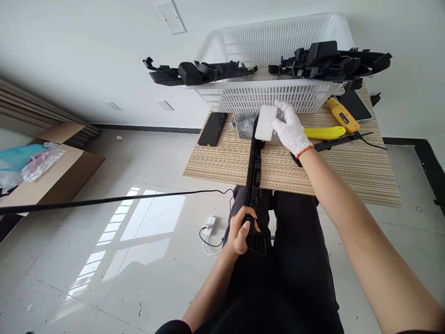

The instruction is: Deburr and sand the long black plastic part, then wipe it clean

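Observation:
My bare left hand (243, 230) is closed round the near end of a long black plastic part (253, 167), which runs from my lap up onto the wooden table (225, 162). My right hand (290, 127), in a white knit glove, presses a white block (266, 123) onto the far end of that part, fingers curled over it.
A white slatted basket (264, 93) stands at the table's back with two black plastic parts (198, 72) (330, 60) lying across its rim. A black phone (212, 128), a grey cloth (245, 124), a yellow tool (342, 115) and a yellow strip (325, 133) lie nearby. A power strip (210, 222) sits on the floor.

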{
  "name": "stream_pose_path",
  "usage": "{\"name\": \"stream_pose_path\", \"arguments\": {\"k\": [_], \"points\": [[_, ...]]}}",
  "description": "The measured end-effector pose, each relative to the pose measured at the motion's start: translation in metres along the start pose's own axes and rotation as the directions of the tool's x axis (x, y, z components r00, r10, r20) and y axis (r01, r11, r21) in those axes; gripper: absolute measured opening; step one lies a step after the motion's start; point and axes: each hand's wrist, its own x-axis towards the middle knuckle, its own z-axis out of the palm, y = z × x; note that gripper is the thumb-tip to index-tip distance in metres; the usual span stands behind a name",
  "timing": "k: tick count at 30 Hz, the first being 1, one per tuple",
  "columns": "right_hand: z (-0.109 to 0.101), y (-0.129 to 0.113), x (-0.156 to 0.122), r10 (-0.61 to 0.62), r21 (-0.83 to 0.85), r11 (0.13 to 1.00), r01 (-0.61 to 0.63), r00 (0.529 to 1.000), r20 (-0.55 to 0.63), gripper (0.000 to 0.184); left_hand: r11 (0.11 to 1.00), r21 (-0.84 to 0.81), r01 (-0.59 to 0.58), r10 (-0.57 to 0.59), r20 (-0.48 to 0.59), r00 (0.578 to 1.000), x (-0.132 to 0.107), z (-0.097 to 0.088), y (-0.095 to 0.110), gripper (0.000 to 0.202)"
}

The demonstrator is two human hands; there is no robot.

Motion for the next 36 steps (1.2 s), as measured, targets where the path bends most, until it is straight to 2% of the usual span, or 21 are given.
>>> {"name": "stream_pose_path", "arguments": {"k": [3, 5, 8, 9, 13, 17, 18, 21, 22, 25, 26, 30, 31, 34, 36], "points": [[-0.005, -0.007, -0.003, -0.008, 0.060, 0.998, 0.003, 0.997, 0.079, 0.056, 1.000, -0.009, 0.002, -0.002, 0.003, 1.000, 0.001, 0.000, 0.000, 0.036], [-0.009, -0.011, -0.006, -0.026, -0.005, 1.000, 0.027, 0.993, 0.114, 0.056, 1.000, -0.014, 0.000, 0.000, 0.000, 1.000, 0.001, 0.001, 0.001, 0.036], [-0.014, -0.015, -0.009, -0.073, -0.085, 0.994, 0.071, 0.997, -0.023, 0.057, 1.000, -0.005, 0.002, -0.002, -0.002, 1.000, 0.001, 0.000, 0.002, 0.036], [-0.015, -0.015, -0.010, -0.073, -0.073, 0.995, 0.071, 0.997, -0.025, 0.057, 1.000, -0.001, 0.003, -0.003, 0.000, 1.000, 0.001, 0.000, 0.002, 0.037], [-0.012, -0.014, -0.009, -0.060, -0.068, 0.995, 0.069, 0.991, 0.121, 0.051, 1.000, 0.003, 0.002, -0.002, 0.004, 1.000, 0.001, 0.000, 0.003, 0.036], [-0.008, -0.011, -0.006, -0.114, -0.106, 0.988, 0.108, 0.992, -0.056, 0.053, 1.000, 0.003, -0.009, 0.009, 0.000, 1.000, 0.002, 0.001, 0.004, 0.035], [-0.008, -0.010, -0.006, -0.114, -0.079, 0.991, 0.109, 0.992, -0.053, 0.052, 1.000, 0.001, -0.009, 0.009, 0.001, 1.000, 0.002, 0.001, 0.004, 0.034], [-0.010, -0.007, -0.004, -0.066, -0.031, 0.997, 0.068, 0.996, 0.056, 0.052, 1.000, 0.002, -0.009, 0.009, 0.004, 1.000, 0.001, 0.000, 0.004, 0.035], [-0.011, -0.006, -0.003, -0.046, -0.045, 0.998, 0.049, 0.998, 0.050, 0.054, 1.000, 0.004, -0.008, 0.008, 0.002, 1.000, 0.001, 0.000, 0.004, 0.035], [-0.012, -0.004, -0.001, -0.041, -0.089, 0.996, 0.032, 0.994, -0.104, 0.056, 1.000, 0.011, -0.011, 0.011, 0.000, 1.000, 0.001, 0.000, 0.002, 0.035], [-0.013, -0.003, -0.001, -0.046, -0.069, 0.997, 0.039, 0.993, -0.104, 0.054, 1.000, 0.011, -0.011, 0.011, 0.001, 1.000, 0.001, -0.001, 0.002, 0.035], [-0.011, -0.002, -0.002, -0.045, -0.016, 0.999, 0.047, 0.994, 0.102, 0.053, 1.000, 0.004, -0.022, 0.022, 0.003, 1.000, 0.002, 0.000, 0.003, 0.033], [-0.011, -0.002, -0.002, -0.048, -0.047, 0.998, 0.052, 0.995, 0.086, 0.055, 1.000, 0.001, -0.024, 0.024, 0.001, 1.000, 0.003, 0.000, 0.003, 0.033], [-0.013, 0.000, -0.002, -0.108, -0.126, 0.988, 0.095, 0.989, -0.100, 0.061, 1.000, -0.002, -0.025, 0.025, 0.000, 1.000, 0.003, 0.001, 0.004, 0.033], [-0.014, 0.001, -0.001, -0.135, -0.105, 0.987, 0.125, 0.986, -0.098, 0.061, 1.000, -0.003, -0.024, 0.024, 0.005, 1.000, 0.002, 0.001, 0.004, 0.034]]}}
